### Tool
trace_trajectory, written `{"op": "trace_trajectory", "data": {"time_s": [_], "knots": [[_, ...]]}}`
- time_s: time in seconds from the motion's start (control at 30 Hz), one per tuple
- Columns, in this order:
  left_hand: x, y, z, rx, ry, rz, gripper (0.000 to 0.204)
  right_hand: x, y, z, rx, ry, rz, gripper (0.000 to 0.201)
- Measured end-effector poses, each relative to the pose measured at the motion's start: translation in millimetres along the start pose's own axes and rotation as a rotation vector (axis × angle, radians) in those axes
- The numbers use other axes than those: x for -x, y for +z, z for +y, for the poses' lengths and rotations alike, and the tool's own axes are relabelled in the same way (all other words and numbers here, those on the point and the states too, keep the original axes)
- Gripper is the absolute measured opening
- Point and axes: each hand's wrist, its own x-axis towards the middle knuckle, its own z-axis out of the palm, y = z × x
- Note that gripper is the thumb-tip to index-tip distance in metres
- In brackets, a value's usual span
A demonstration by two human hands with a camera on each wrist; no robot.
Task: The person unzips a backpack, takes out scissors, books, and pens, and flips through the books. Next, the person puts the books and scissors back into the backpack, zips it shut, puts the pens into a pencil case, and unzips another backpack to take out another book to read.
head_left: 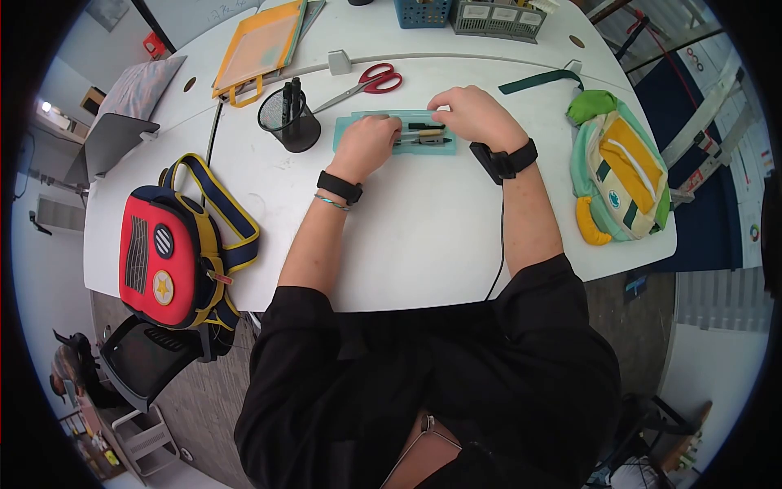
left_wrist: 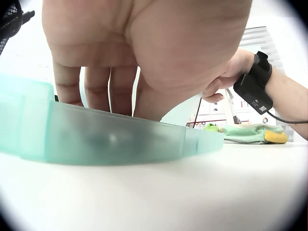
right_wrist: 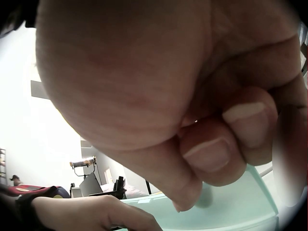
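A translucent teal pencil case (head_left: 346, 134) lies on the white table with several pens (head_left: 423, 140) inside. My left hand (head_left: 368, 148) is over its left half; in the left wrist view the fingers of that hand (left_wrist: 139, 48) point down behind the case's near wall (left_wrist: 115, 139), which hides their tips. At the upper right edge is my right hand (head_left: 481, 118). The right wrist view has the right hand (right_wrist: 144, 86) with curled fingers and thumb at the teal lid (right_wrist: 236, 202), gripping its edge.
Left of the case stand a black mesh pen cup (head_left: 301, 132) and red-handled scissors (head_left: 379, 79). A red backpack (head_left: 175, 261) is at the left, a green and yellow bag (head_left: 623, 175) at the right. Folders (head_left: 259, 49) and baskets (head_left: 497, 20) lie farther back.
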Motion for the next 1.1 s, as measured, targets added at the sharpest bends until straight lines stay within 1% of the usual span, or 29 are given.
{"op": "trace_trajectory", "data": {"time_s": [0.03, 0.1, 0.23, 0.3, 0.43, 0.5, 0.63, 0.73, 0.8, 0.9, 1.03, 1.07, 1.1], "knots": [[-0.1, 1.3, 0.3, 0.001, 0.000, 0.000, 0.009, 0.2, -0.1, 0.2, 0.000, 0.000, 0.000, 0.024], [0.5, 3.3, 0.4, -0.063, 0.057, 0.055, 0.007, 1.1, 0.5, 0.4, -0.011, -0.007, 0.021, 0.024], [1.0, -1.1, 3.6, -0.052, 0.049, 0.030, 0.006, 1.9, -1.7, -1.4, -0.015, 0.007, 0.004, 0.024], [1.8, -6.5, 4.8, -0.096, 0.055, -0.011, 0.005, 2.2, -2.7, -2.4, -0.018, 0.017, -0.011, 0.024], [3.1, 4.4, -7.0, -0.207, 0.045, -0.002, 0.006, 2.3, -2.3, -1.6, -0.016, -0.009, -0.002, 0.025], [2.0, 8.2, -9.7, -0.251, 0.060, 0.068, 0.008, 1.9, -2.3, -2.0, -0.011, -0.005, -0.002, 0.025], [2.0, 8.5, -5.4, -0.246, 0.015, 0.104, 0.008, 1.3, -1.2, -1.7, -0.010, -0.002, -0.007, 0.025], [1.3, 7.2, -2.7, -0.246, 0.033, 0.122, 0.009, 2.5, -3.2, -3.4, -0.004, -0.006, 0.000, 0.025], [1.4, 6.2, -1.3, -0.316, 0.098, 0.148, 0.008, 3.5, -4.4, -5.2, -0.015, 0.008, 0.016, 0.025], [1.5, 10.9, -2.8, -0.294, 0.053, 0.116, 0.008, 1.0, 0.1, 0.8, -0.009, -0.029, 0.032, 0.025], [2.0, 13.9, -8.1, -0.285, 0.073, 0.122, 0.007, 1.9, -1.6, -1.4, -0.001, -0.032, 0.031, 0.025], [1.6, 13.5, -7.6, -0.260, 0.042, 0.112, 0.005, 2.5, -2.6, -3.1, -0.006, -0.008, 0.017, 0.025], [1.4, 12.8, -7.2, -0.234, 0.012, 0.103, 0.009, 2.6, -3.0, -4.3, -0.010, 0.017, 0.004, 0.025]]}}
